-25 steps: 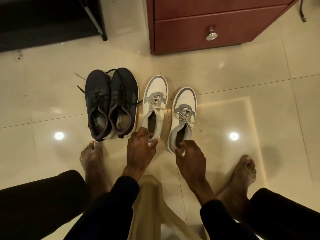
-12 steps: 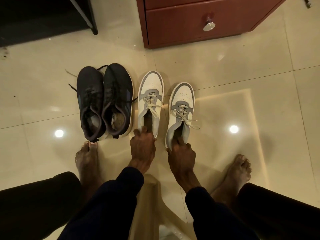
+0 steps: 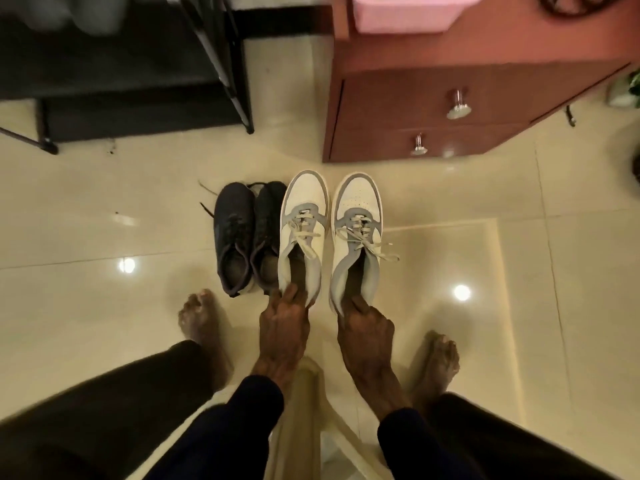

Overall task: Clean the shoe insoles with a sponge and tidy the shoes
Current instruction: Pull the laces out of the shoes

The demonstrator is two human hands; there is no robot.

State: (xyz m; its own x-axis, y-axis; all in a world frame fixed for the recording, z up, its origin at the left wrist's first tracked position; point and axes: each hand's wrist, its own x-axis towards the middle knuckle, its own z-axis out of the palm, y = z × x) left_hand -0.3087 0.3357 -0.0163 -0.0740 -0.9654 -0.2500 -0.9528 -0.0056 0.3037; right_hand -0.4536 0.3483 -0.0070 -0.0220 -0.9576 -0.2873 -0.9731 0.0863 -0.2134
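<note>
At the far left we see one black rack (image 3: 114, 74), its legs on the floor (image 3: 86, 220), with a wide stretch of bare tile in front of it. We count two bare feet (image 3: 198, 318): one stands just behind the dark shoes, the other well to the right, behind the right hand. Next come two dark shoes (image 3: 232, 237), side by side and touching, toes pointing away, laces trailing left.

Then there are two white shoes. The left white shoe (image 3: 304, 202) overlaps the edge of the nearer dark shoe in our view. The right white shoe (image 3: 358, 206) lies just beside it, with a narrow gap between them. The left hand (image 3: 284, 327) grips the heel of the left white shoe, fingers curled over the rim into the opening. The right hand (image 3: 367, 323) grips the other heel the same way. The openings run forward from the fingertips, too dark for us to make out the insoles. Whether the soles rest on the tile we cannot tell.

At the right one red cabinet (image 3: 485, 88) with two knobs (image 3: 458, 105) stands near the toes, with one pink basket (image 3: 408, 12) on top. Open floor runs on to the right.
</note>
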